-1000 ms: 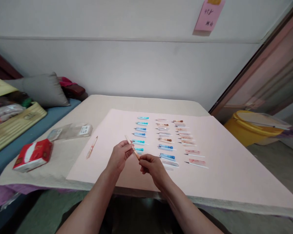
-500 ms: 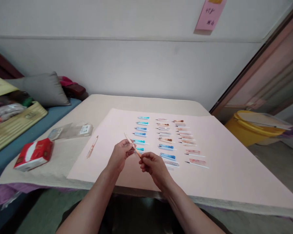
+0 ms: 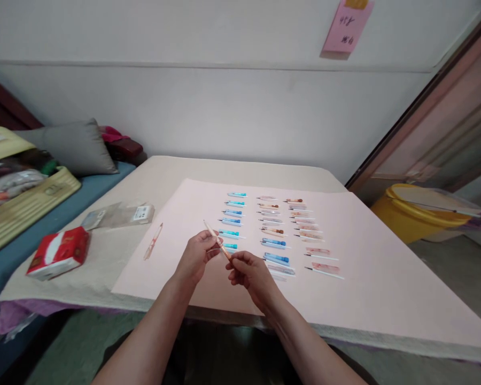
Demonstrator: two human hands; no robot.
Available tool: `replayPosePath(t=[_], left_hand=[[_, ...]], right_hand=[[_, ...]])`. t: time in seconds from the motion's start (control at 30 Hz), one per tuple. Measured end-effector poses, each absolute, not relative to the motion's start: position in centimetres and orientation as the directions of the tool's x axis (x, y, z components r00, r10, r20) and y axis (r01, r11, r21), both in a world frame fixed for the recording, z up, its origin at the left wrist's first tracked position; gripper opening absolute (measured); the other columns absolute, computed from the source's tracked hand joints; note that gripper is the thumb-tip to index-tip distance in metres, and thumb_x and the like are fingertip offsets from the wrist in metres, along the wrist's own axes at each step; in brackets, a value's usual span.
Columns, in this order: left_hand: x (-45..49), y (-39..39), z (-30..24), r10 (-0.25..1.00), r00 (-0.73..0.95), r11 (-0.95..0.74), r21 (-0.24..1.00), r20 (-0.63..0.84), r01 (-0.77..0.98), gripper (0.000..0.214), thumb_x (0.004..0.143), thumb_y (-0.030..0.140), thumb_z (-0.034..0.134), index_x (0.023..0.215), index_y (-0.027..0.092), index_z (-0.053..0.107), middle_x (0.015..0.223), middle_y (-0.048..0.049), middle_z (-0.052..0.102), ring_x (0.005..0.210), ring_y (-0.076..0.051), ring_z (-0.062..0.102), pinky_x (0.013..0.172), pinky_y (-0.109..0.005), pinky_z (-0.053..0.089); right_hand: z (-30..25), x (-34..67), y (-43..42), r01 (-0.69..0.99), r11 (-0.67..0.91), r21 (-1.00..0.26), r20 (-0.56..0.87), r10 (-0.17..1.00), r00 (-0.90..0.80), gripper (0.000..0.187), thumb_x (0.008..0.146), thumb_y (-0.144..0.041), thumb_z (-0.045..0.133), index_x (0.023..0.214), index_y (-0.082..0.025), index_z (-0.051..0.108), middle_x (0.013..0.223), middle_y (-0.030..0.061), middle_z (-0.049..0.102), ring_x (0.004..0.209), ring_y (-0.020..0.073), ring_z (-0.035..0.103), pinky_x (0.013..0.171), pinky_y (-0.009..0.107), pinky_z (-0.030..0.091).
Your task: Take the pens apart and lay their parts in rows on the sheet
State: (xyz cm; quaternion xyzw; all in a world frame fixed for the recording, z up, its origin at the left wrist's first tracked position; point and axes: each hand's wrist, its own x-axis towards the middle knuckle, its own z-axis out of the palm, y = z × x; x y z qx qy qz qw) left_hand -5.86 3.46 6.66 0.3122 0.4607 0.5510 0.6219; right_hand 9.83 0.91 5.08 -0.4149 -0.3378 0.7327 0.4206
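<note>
Both my hands hold one thin orange pen (image 3: 216, 240) above the near part of a pink paper sheet (image 3: 364, 267). My left hand (image 3: 196, 256) pinches its middle, fingers closed around it. My right hand (image 3: 250, 272) pinches its lower end, fingers closed. The pen's white tip points up and to the left. Just beyond my hands lie three rows of small pens on the sheet: blue ones (image 3: 232, 220) on the left, mixed ones (image 3: 270, 227) in the middle, pinkish ones (image 3: 310, 235) on the right.
A single pen (image 3: 153, 241) lies at the sheet's left edge on the beige table (image 3: 116, 256). A clear plastic packet (image 3: 118, 215) and a red tissue pack (image 3: 58, 252) sit further left. A grey pillow (image 3: 74, 147) and a yellow bucket (image 3: 417, 211) flank the table.
My hands have barely moved; the pen stays pinched between them. The camera has shifted slightly, so the scene sits a little to the right.
</note>
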Motion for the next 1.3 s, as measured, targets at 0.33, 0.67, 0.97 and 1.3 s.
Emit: replayPosePath(t=[0.33,0.67,0.97,1.3], left_hand=[[-6.2,4.1,6.2,0.961,-0.145,0.142,0.868,-0.237,-0.475,0.029,0.059,0.006,0.066,0.087,0.013,0.063,0.089,-0.0082,0.063,0.083,-0.014,0.059,0.074,-0.025,0.045],[-6.6,4.4,6.7,0.95,-0.155,0.158,0.843,-0.273,-0.514,0.026,0.062,0.01,0.068,0.087,0.013,0.061,0.09,-0.0078,0.063,0.078,-0.011,0.059,0.069,-0.022,0.046],[-4.2,3.1,6.1,0.983,-0.107,0.155,0.988,-0.151,0.025,0.024,0.069,0.034,0.061,0.083,0.015,0.06,0.066,0.0009,0.056,0.064,-0.013,0.056,0.062,-0.026,0.046],[-15.6,6.5,6.0,0.894,-0.421,0.448,0.31,-0.152,0.838,0.018,0.074,0.022,0.05,0.086,0.021,0.063,0.083,-0.006,0.067,0.073,-0.02,0.063,0.062,-0.028,0.043]], right_hand=[[4.8,9.9,0.9,-0.336,-0.429,-0.838,-0.354,0.898,-0.263,0.02,0.065,-0.028,0.066,0.076,-0.013,0.057,0.07,0.0044,0.064,0.051,0.01,0.055,0.047,0.022,0.039],[4.6,9.7,0.7,-0.352,-0.43,-0.831,-0.357,0.899,-0.255,0.021,0.066,-0.029,0.068,0.076,-0.014,0.057,0.07,0.0041,0.064,0.051,0.01,0.055,0.047,0.021,0.038],[4.4,9.0,0.6,-0.252,-0.406,-0.878,-0.336,0.899,-0.28,0.022,0.069,-0.032,0.065,0.081,-0.014,0.059,0.073,0.0031,0.063,0.05,0.0098,0.056,0.046,0.021,0.039],[5.6,9.5,0.3,-0.065,-0.394,-0.917,-0.364,0.891,-0.27,0.025,0.07,-0.034,0.062,0.087,-0.016,0.059,0.088,0.0061,0.064,0.057,0.0134,0.061,0.047,0.024,0.042]])
